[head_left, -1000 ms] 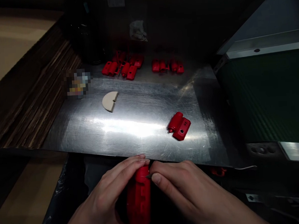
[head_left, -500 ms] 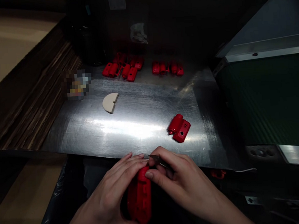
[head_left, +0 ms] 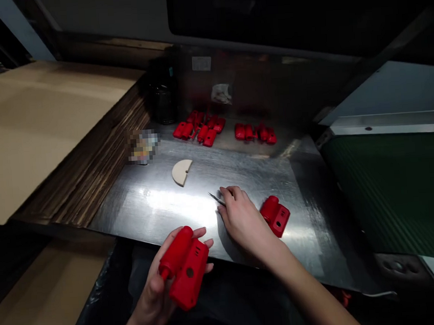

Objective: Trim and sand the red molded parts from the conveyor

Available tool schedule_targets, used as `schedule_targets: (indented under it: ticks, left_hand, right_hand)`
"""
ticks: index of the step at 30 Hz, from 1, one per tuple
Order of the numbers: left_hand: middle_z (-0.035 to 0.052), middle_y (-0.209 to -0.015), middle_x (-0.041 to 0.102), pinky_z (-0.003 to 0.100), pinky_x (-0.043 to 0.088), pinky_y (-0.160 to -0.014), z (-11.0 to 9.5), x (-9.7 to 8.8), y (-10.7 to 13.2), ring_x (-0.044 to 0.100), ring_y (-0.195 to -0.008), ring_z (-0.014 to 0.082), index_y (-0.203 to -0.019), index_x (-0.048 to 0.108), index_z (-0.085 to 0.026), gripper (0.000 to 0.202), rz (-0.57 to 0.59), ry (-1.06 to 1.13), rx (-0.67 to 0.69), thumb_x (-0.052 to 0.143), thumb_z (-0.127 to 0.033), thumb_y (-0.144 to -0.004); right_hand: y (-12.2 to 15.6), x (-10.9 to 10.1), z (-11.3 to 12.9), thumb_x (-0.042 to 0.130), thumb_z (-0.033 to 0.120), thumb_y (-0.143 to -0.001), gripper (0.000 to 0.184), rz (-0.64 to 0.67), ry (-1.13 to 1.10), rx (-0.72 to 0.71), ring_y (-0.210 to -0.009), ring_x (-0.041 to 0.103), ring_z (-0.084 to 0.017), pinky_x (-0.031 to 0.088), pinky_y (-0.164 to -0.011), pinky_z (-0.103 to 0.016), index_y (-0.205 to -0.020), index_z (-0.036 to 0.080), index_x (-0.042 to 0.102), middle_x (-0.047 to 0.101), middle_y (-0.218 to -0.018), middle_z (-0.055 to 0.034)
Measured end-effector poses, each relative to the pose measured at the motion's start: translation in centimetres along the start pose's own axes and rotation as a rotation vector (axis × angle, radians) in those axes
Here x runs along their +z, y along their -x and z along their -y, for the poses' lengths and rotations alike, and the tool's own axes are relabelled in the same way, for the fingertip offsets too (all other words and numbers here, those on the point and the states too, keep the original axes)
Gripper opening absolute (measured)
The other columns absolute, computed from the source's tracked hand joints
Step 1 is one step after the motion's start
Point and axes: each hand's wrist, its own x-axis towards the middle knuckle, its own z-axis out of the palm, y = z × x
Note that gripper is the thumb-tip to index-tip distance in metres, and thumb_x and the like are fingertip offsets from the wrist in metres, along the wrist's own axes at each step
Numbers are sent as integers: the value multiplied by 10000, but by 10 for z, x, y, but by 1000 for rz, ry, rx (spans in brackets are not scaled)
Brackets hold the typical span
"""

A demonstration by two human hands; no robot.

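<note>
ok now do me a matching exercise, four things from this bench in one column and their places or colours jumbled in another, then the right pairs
Things
1. nearest red part
2. pointed tool
3. half-round piece
4. stack of sheets

Places or colours
A. cream, lying on the metal table
B. held in the left hand
C. brown, at the left of the picture
D. held in the right hand, tip sticking out

Right pairs: 1-B, 2-D, 3-A, 4-C
</note>
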Motion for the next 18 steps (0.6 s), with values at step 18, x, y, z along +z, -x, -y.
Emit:
schedule_targets:
  ticks: [18]
  left_hand:
    - [-22,-1861,147,431,632,-1075,-40,-33,19,333,-1616,486,-1545,584,-487,733,-183,-3,94,836,-632,-872]
  right_hand:
    - [-127,-26,52,396,356,-1167,398,143,-363,-179,-833,753,-216,592,-797,-353,-1000,135,682,758,-985,-103]
